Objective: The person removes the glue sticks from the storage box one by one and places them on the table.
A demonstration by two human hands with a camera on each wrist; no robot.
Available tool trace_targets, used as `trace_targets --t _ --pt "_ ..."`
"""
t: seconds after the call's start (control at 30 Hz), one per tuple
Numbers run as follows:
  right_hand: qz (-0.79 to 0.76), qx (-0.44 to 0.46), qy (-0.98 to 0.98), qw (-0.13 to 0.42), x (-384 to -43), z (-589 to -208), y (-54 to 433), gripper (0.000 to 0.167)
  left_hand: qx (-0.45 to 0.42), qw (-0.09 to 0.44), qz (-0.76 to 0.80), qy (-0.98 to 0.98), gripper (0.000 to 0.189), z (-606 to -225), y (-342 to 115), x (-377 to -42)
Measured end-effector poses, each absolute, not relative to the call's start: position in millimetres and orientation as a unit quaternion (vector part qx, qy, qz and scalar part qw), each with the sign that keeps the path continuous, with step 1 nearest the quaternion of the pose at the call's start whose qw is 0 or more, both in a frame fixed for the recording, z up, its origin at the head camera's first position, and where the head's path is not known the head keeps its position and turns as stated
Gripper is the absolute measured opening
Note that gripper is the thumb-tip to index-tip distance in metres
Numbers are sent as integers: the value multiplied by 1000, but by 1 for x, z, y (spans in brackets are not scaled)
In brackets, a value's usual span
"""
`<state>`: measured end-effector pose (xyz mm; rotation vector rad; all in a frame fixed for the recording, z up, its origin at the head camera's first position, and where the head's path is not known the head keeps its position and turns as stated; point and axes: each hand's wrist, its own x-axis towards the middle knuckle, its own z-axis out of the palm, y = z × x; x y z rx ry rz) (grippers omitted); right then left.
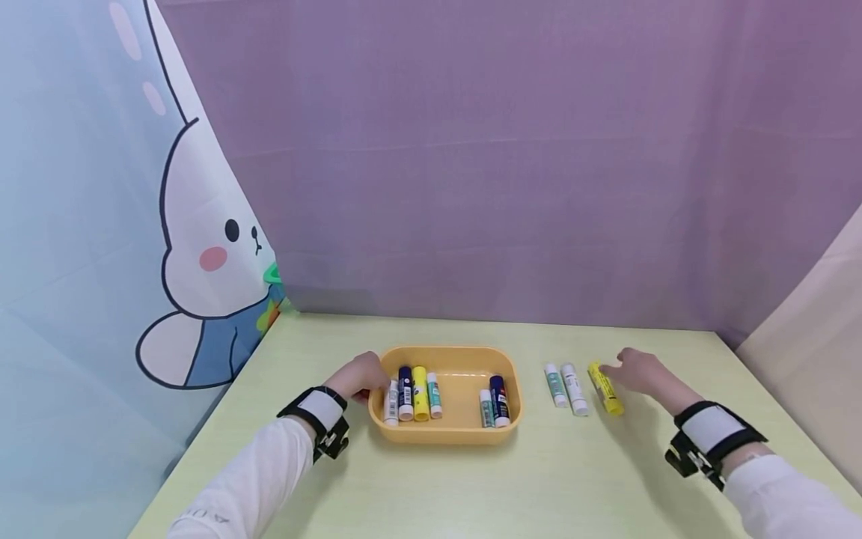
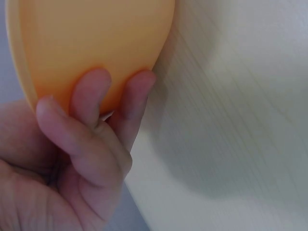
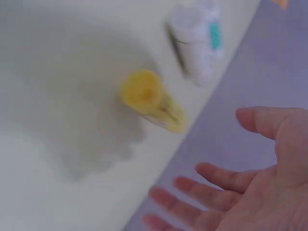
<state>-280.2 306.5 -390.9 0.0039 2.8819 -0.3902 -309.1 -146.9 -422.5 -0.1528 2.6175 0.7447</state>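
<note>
My left hand [image 1: 367, 373] grips the left end of a yellow-orange plastic tray [image 1: 444, 436]; in the left wrist view its fingertips [image 2: 90, 89] press the outer wall. Inside, at the left, lie a white glue stick [image 1: 391, 404], a dark blue one [image 1: 405, 393], a yellow one [image 1: 420, 394] and a small white-and-teal one [image 1: 434, 397]. At the tray's right end lie another small glue stick [image 1: 486, 409] and a dark blue one [image 1: 499, 400]. My right hand [image 1: 643, 372], fingers spread and holding nothing, is beside a yellow glue stick [image 1: 606, 389] on the table.
Left of that yellow stick, a white glue stick [image 1: 575, 389] and a small white-and-teal one [image 1: 555, 385] lie on the pale table [image 1: 471, 494]. A purple curtain [image 1: 505, 165] hangs along the table's back edge, with a rabbit-print cloth [image 1: 81, 262] at the left.
</note>
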Motion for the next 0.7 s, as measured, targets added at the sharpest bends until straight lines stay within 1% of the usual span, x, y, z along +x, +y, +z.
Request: trace_targets --t 0.2,0.3,0.47,0.7 --pt "-166 1 984 68 -285 -357 300 92 -58 207 264 940 19 -423 -146 -310" --pt "-180 -5 983 36 -288 -342 293 99 -59 206 264 940 19 -423 -146 -310" --pt "-186 -18 982 -5 -290 -316 275 104 -57 205 262 941 18 -423 -146 -310" --pt "-195 -44 979 -30 -287 -287 231 103 -63 205 262 941 17 -425 -145 -312"
